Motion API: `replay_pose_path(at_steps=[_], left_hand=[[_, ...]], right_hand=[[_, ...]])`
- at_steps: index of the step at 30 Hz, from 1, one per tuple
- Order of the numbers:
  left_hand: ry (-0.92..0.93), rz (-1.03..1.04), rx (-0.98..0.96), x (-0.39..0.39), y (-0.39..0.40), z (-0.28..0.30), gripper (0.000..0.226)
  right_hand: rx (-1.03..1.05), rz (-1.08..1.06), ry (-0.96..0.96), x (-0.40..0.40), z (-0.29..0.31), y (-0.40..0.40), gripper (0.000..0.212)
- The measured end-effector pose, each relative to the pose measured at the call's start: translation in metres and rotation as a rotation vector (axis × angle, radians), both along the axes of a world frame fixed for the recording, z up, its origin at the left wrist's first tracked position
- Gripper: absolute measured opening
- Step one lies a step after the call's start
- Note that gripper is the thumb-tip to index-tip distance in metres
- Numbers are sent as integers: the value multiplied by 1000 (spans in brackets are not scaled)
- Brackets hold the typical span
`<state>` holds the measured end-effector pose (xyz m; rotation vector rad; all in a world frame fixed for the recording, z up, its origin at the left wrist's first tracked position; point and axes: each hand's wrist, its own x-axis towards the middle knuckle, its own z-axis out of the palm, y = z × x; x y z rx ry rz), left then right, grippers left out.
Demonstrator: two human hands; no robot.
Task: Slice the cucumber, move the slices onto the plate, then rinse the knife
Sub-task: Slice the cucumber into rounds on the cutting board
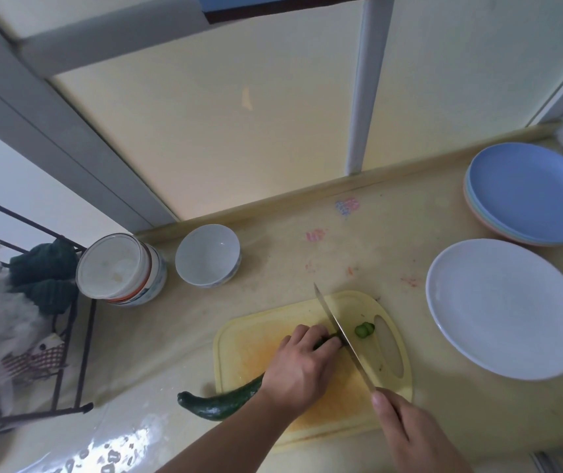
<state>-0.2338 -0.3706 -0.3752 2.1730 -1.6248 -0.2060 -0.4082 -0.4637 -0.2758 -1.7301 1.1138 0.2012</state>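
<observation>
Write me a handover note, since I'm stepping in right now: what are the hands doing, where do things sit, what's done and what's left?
Left hand holds the cucumber down on the yellow cutting board.
Right hand grips the knife, blade at the cucumber's cut end.
Done: a few slices lie on the board, right of the blade.
The white plate to the right holds no slices.
Left: slice the remaining cucumber, move the slices to the plate, rinse the knife.

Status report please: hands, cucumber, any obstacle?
Left hand holds cucumber on board; right hand grips knife, mid-cut. Few slices done. Nothing in the way.
</observation>
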Motion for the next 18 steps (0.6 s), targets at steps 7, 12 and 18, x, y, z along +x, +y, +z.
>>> replay_pose_path(at_steps=[7, 12, 18], left_hand=[[-3, -11, 5, 1, -1, -1, 26], [-4, -11, -4, 1, 0, -2, 25], [-16, -10, -9, 1, 1, -3, 22]], right_hand=[[6, -4, 24, 7, 0, -1, 20], [2, 29, 8, 16, -18, -4, 56], [21, -61, -18, 11, -21, -8, 29]])
